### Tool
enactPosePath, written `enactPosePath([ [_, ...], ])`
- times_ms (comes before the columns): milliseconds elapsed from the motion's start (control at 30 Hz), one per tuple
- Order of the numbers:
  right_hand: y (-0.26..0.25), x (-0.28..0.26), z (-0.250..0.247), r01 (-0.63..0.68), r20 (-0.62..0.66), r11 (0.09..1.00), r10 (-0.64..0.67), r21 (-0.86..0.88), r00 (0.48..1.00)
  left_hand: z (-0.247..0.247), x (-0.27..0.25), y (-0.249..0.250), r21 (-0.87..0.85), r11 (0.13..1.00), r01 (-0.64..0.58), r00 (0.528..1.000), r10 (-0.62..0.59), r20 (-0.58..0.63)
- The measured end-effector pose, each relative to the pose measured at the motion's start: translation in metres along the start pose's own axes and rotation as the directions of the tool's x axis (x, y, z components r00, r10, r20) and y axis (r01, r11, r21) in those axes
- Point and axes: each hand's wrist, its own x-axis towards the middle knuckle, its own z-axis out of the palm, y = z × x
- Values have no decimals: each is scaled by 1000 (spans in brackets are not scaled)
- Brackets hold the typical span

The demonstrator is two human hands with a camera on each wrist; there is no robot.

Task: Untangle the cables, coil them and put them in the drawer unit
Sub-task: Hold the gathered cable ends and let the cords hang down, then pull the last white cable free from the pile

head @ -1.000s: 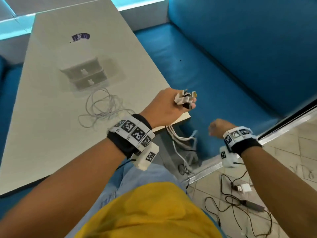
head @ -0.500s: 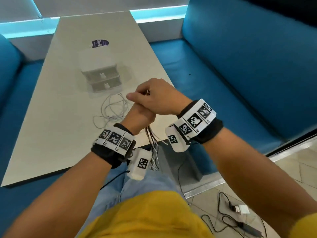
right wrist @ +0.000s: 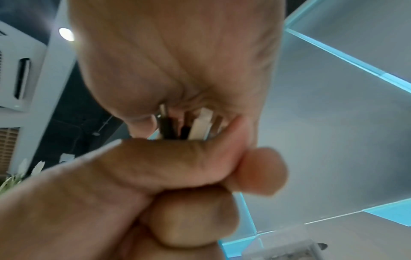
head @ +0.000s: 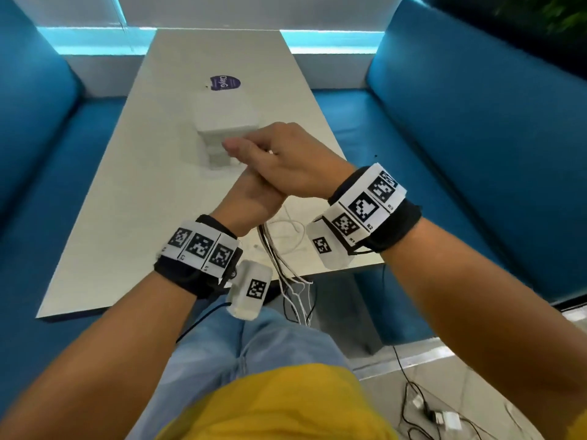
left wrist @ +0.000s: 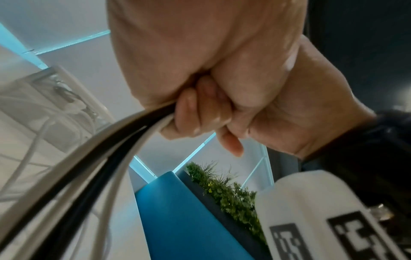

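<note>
You are holding a bundle of cables [head: 279, 258] upright above the near end of the desk [head: 133, 198], its long axis running almost straight down from your fists — the loose ends are trailing past the desk edge toward your lap. Your left hand [head: 251, 201] is forming the grip: its fingers [left wrist: 200, 112] are curling tight around white and black strands that are fanning out below the fist. Your right hand [head: 286, 163] is resting across the top of the left, its fingers curling over the plug ends [right wrist: 184, 123], which are poking up between thumb and palm; the right-wrist view is blurring them, so you cannot tell which plug is which. A second tangle of white cable [head: 286, 230] is lying on the desk just beneath your wrists, partly hidden by them. The white drawer unit [head: 222, 131] is standing farther along the desk, its front mostly screened by your right hand, so its drawers are hard to make out. A purple sticker [head: 225, 83] is sitting just beyond it. Blue benches [head: 460, 138] are flanking the desk — and black leads with white adapters [head: 444, 417] are lying on the tiled floor at your right.
</note>
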Motion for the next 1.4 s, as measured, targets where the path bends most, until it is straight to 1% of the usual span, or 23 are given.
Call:
enactPosePath([
  [67, -8, 10, 5, 38, 118, 997, -30, -64, 993, -9, 1, 0, 95, 993, 64, 998, -62, -18],
  [100, -12, 14, 8, 54, 152, 994, -40, -92, 988, -14, 2, -1, 162, 984, 68, 997, -62, -41],
  [167, -15, 21, 14, 83, 167, 992, -66, -99, 984, -22, 4, -8, 245, 967, 64, 997, -50, -63],
  [200, -17, 23, 17, 93, 165, 991, -76, -95, 983, -25, 4, -11, 244, 967, 73, 996, -60, -62],
  [300, -23, 25, 27, 79, 208, 996, -71, -34, 976, -30, 1, -23, 191, 980, 51, 996, -36, -84],
  [367, -21, 26, 33, -6, 258, 995, -20, 100, 966, -36, -3, -31, 84, 996, 21, 997, -15, -74],
  [433, -9, 28, 39, -85, 226, 968, 30, 235, 974, -47, -5, -43, -71, 995, 64, 996, -68, -53],
  [467, 0, 27, 42, -104, 185, 963, 58, 250, 981, -54, -5, -52, -109, 989, 99, 992, -106, -63],
  [500, 10, 25, 46, -130, 177, 970, 94, 203, 980, -62, -6, -62, -128, 983, 134, 986, -145, -82],
  [533, 21, 20, 50, -162, 234, 982, 136, 96, 963, -68, -8, -70, -154, 975, 159, 979, -176, -102],
  [567, 31, 14, 56, -180, 339, 982, 190, -62, 921, -72, -9, -77, -185, 966, 181, 972, -204, -113],
  [600, 41, 7, 64, -162, 439, 963, 245, -217, 864, -75, -10, -82, -221, 956, 194, 968, -223, -114],
  [633, 49, 0, 72, -132, 494, 933, 294, -336, 818, -76, -11, -86, -250, 947, 201, 966, -234, -113],
  [667, 56, -6, 80, -117, 506, 906, 330, -407, 797, -76, -11, -89, -273, 941, 202, 965, -239, -111],
  [700, 61, -9, 87, -116, 496, 888, 353, -445, 793, -76, -12, -91, -291, 935, 203, 963, -244, -111],
  [867, 73, -9, 104, -87, 394, 861, 317, -502, 863, -73, -12, -107, -430, 879, 206, 951, -283, -122],
  [967, 76, -10, 107, -97, 361, 841, 329, -533, 872, -72, -12, -115, -521, 826, 215, 944, -313, -107],
  [1067, 79, -10, 109, -143, 324, 835, 356, -531, 876, -67, -14, -119, -541, 813, 216, 944, -315, -98],
  [1167, 81, -11, 110, -166, 291, 840, 354, -516, 889, -61, -15, -118, -489, 843, 224, 944, -312, -106],
  [1200, 81, -11, 110, -181, 295, 847, 363, -501, 884, -58, -15, -118, -481, 847, 227, 944, -313, -105],
  [1233, 80, -11, 109, -205, 308, 863, 373, -462, 875, -56, -15, -118, -489, 841, 233, 943, -318, -98],
  [1300, 74, -9, 103, -268, 331, 913, 366, -307, 870, -52, -15, -120, -508, 825, 248, 940, -333, -81],
  [1400, 54, -5, 85, -263, 258, 965, 256, -8, 931, -48, -14, -123, -501, 827, 253, 943, -328, -64],
])
